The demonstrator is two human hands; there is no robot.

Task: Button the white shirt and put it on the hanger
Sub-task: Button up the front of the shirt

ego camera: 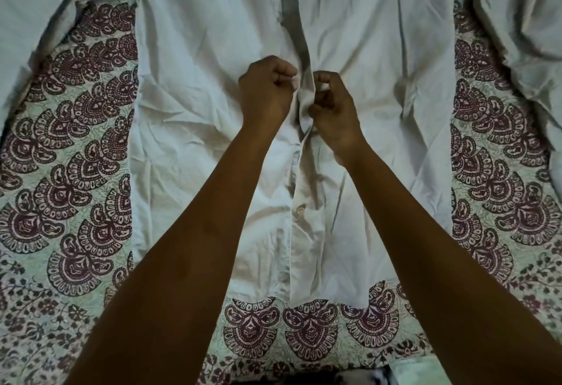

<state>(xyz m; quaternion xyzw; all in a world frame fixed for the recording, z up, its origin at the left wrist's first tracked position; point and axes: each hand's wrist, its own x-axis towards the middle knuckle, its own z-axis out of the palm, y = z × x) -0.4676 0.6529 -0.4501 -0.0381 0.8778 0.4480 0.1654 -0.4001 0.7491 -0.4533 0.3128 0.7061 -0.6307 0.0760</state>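
Nearest, one fastened button (301, 210) on the placket. White shirt (213, 86) spread flat on patterned bedspread (76, 171), placket running straight away. Left hand (266, 92) and right hand (333, 111) pinching opposite edges mid-placket, equally near; fingers (284, 76) curled tight on cloth. Next closure farther up.

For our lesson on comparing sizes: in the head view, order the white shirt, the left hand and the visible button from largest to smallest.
1. white shirt
2. left hand, pinching the placket
3. button
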